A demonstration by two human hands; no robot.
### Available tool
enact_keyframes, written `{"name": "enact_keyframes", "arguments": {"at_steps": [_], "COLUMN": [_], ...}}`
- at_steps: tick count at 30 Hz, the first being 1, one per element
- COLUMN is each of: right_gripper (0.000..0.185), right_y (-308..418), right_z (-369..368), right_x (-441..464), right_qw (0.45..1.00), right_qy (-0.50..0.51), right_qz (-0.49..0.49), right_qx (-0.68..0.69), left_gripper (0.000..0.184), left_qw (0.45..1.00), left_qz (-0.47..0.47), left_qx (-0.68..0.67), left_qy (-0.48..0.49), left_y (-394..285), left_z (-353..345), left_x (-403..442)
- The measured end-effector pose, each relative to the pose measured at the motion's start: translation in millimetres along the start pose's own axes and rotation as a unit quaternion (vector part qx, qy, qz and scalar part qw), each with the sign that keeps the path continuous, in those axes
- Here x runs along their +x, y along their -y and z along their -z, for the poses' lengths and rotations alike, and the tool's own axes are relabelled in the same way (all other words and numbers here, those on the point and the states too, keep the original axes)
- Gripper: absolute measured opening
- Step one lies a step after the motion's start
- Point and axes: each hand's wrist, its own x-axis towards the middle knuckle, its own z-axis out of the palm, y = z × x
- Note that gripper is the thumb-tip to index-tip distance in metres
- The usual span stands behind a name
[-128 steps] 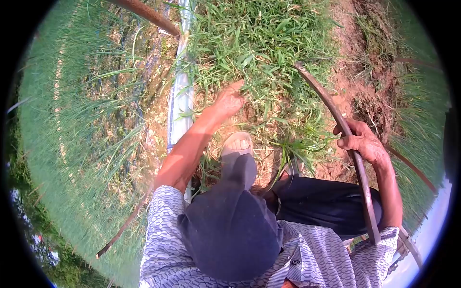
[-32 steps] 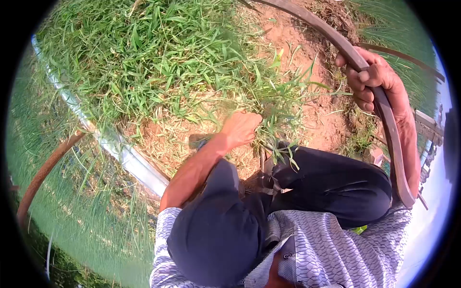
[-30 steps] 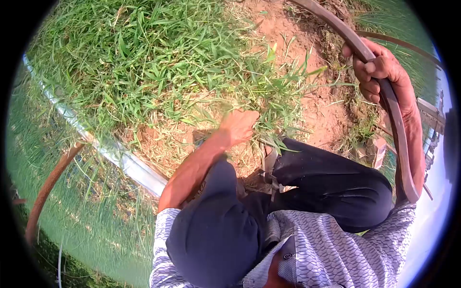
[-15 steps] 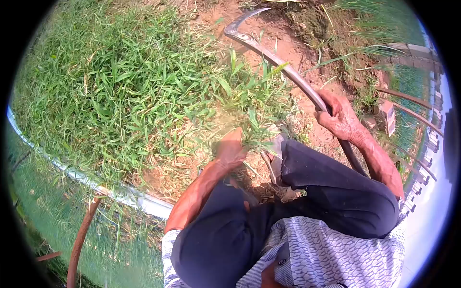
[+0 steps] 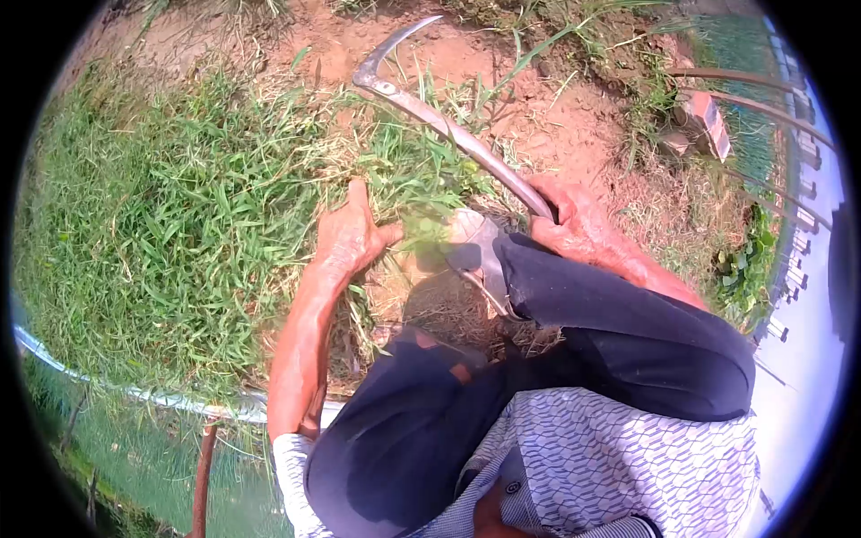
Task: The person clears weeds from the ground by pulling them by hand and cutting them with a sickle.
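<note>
My right hand (image 5: 578,224) is wrapped round the long handle of a sickle (image 5: 466,139), beside my raised knee. The sickle's curved metal blade (image 5: 395,47) points up and away over the soil. My left hand (image 5: 348,235) touches the near edge of the green grass (image 5: 197,206), with thumb and forefinger spread apart. Its other fingers are partly hidden. Leafy stems (image 5: 404,166) lie just beyond the left fingertips, below the sickle's handle.
A shoe (image 5: 480,247) stands close right of my left hand. Bare reddish soil (image 5: 583,108) lies beyond the sickle. A brick (image 5: 708,125) and thin poles are at the right. A pale strip (image 5: 193,401) and an upright stick (image 5: 204,475) border the grass at lower left.
My left hand has moved up and left from beside the shoe to the grass edge, its fingers spreading. The sickle and right hand have shifted left in view, as the view itself has shifted.
</note>
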Motion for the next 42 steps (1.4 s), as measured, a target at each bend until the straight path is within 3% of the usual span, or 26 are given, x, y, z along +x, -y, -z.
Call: {"name": "enact_keyframes", "arguments": {"at_steps": [3,4,5,6,7,9,11,12,14,15,17,19,20,22,24,26,27,31,33,38,42], "right_gripper": [0.04,0.038,0.034,0.031,0.028,0.029,0.031,0.031,0.033,0.033,0.034,0.035,0.036,0.037,0.039,0.034,0.03,0.023,0.022,0.021,0.032], "right_y": [-11.2,-18.5,-16.0,-13.4,-22.3,-31.4,-34.4,-38.7,-46.1,-45.0,-44.9,-41.7,-41.7,-50.8,-53.4,-49.6,-47.5,-24.2,-21.2,-21.8,-28.5], "right_z": [-1.6,-3.6,-1.3,-0.6,-6.2,-11.6,-12.9,-15.4,-30.5,-30.3,-23.4,-15.7,-11.9,-19.5,-21.5,-24.3,-21.2,-15.5,-15.1,-30.6,-36.9], "right_x": [0.0,-0.8,-3.0,-4.4,-4.0,-8.2,-14.8,-14.5,-8.2,-10.4,-16.5,-26.5,-29.4,-28.6,-30.9,-29.8,-31.3,-29.9,-31.0,-22.9,-18.3], "right_qw": [0.998,0.994,0.997,0.998,0.996,0.993,0.988,0.984,0.982,0.982,0.983,0.985,0.986,0.983,0.976,0.972,0.97,0.986,0.969,0.97,0.978], "right_qy": [-0.001,-0.014,-0.008,-0.003,-0.024,-0.032,-0.022,-0.024,-0.102,-0.119,-0.097,-0.097,-0.08,-0.097,-0.14,-0.136,-0.138,-0.086,-0.106,-0.094,-0.046], "right_qz": [0.05,0.092,0.067,0.042,0.074,0.104,0.111,0.123,0.155,0.145,0.151,0.13,0.12,0.107,0.136,0.149,0.157,0.132,0.218,0.214,0.176], "right_qx": [0.024,0.049,0.045,0.043,0.036,0.05,0.102,0.129,0.037,0.034,0.039,0.062,0.08,0.117,0.097,0.118,0.127,0.05,0.053,0.06,0.098], "left_gripper": [0.072,0.073,0.074,0.066,0.048,0.026,0.016,0.019,0.023,0.03,0.037,0.053,0.053,0.068,0.083,0.087,0.085,0.08,0.077,0.072,0.068], "left_qw": [0.988,0.989,0.989,0.993,0.988,0.949,0.944,0.956,0.953,0.981,0.988,0.972,0.974,0.979,0.988,0.946,0.938,0.974,0.981,0.994,0.994], "left_qz": [-0.082,-0.073,-0.064,-0.051,-0.041,-0.016,-0.027,-0.029,-0.144,-0.126,-0.127,0.083,0.074,0.079,-0.025,0.116,0.147,0.086,0.063,0.029,0.092], "left_qx": [0.128,0.124,0.12,0.08,-0.112,-0.314,-0.319,-0.288,-0.255,-0.122,0.017,-0.148,-0.145,-0.18,-0.129,0.109,0.146,0.115,0.102,0.063,0.052], "left_qy": [-0.015,-0.032,-0.049,-0.073,-0.099,-0.021,-0.073,-0.052,-0.082,-0.086,-0.089,-0.161,-0.159,-0.051,-0.085,-0.283,-0.278,-0.173,-0.15,-0.085,-0.022], "left_y": [5.0,8.5,13.7,20.5,7.1,11.9,30.8,29.9,92.3,104.4,83.2,52.4,61.4,131.1,231.3,285.2,274.3,169.0,147.3,134.6,139.9], "left_z": [-36.6,-44.3,-50.2,-53.9,-49.7,-38.2,-48.0,-39.9,-63.5,-60.2,-54.2,-48.8,-47.7,-51.1,-78.7,-123.1,-132.7,-120.3,-113.7,-93.2,-80.2], "left_x": [39.1,44.8,48.0,51.3,45.6,42.9,51.0,47.0,69.8,66.9,68.1,51.4,58.0,68.1,59.2,16.7,3.4,-2.3,-1.1,-26.9,-121.5]}}
